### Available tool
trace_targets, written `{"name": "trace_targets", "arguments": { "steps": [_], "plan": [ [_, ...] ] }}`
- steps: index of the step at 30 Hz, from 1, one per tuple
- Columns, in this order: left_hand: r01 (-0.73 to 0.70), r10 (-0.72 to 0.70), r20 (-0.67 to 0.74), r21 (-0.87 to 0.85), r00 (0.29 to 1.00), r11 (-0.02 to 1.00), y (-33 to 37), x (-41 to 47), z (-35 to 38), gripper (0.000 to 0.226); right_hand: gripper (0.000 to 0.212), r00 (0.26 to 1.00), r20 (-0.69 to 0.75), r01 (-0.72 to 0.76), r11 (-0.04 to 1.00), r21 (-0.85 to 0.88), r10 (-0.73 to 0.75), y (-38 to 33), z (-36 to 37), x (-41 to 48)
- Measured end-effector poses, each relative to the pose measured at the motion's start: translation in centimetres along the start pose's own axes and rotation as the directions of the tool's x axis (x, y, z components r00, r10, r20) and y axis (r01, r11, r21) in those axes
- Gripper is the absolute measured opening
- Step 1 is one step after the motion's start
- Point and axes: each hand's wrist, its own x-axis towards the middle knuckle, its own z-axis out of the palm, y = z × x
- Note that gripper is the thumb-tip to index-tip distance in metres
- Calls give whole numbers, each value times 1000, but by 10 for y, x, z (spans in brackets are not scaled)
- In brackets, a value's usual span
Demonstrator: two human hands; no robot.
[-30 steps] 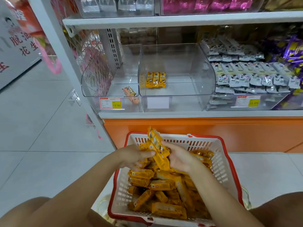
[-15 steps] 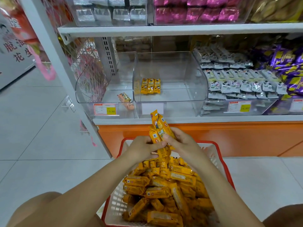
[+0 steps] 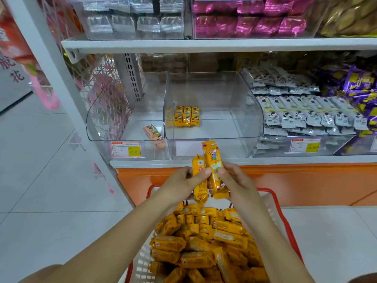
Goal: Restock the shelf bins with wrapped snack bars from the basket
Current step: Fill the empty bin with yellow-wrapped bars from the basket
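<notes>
Above a red-rimmed basket (image 3: 265, 189) on a shop floor, seen from the head camera, the only view, two bare hands meet in the middle of the picture.

The left hand (image 3: 183, 182) has thumb and fingers curled round one yellow wrapped snack bar (image 3: 199, 186). The right hand (image 3: 237, 181) is closed in the same way round a second, taller bar (image 3: 214, 166). Both bars stand upright and touch side by side. Their top ends point up towards the shelf.

Under the hands, the basket holds a loose heap of yellow bars (image 3: 204, 248) lying at all angles.

Straight ahead of the hands and higher up sits a clear middle bin (image 3: 212, 137), open at the top. Three matching yellow bars (image 3: 186, 116) lie flat in a row towards its back left, long axes running front to back. Most of the bin floor is bare.

The held bars already point roughly the way the stocked ones lie, so they probably need only to be carried forward over the front wall and tipped flat. Both hands are about equally near the bin. The bare floor to the right of the row lies nearer the right hand.

To the left, another clear bin (image 3: 106, 119) holds a single pale orange bar (image 3: 153, 132), with a price tag (image 3: 126, 148) on its front. To the right, a bin is packed with grey wrapped snacks (image 3: 306, 117).
</notes>
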Motion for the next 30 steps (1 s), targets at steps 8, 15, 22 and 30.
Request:
{"name": "trace_targets", "arguments": {
  "steps": [8, 15, 22, 30],
  "plan": [
    [168, -177, -36, -172, 984, 971, 12, 7, -1, 28, 15, 997, -63, -37, 999, 16, 38, 4, 3, 4],
    [95, -70, 99, -275, 993, 957, 22, 6, -8, 42, 20, 994, -41, 102, 991, -86, -106, -14, -11, -2],
    [-13, 1, -46, -261, 999, 965, 29, 4, -2, 27, 30, 972, 67, 234, 935, -267, -224, -26, -4, -8],
    [-223, 182, -221, -179, 958, 958, 58, 8, -10, 29, 65, 893, 105, 339, 500, -797, -438, -63, 24, 20]
  ]
}}
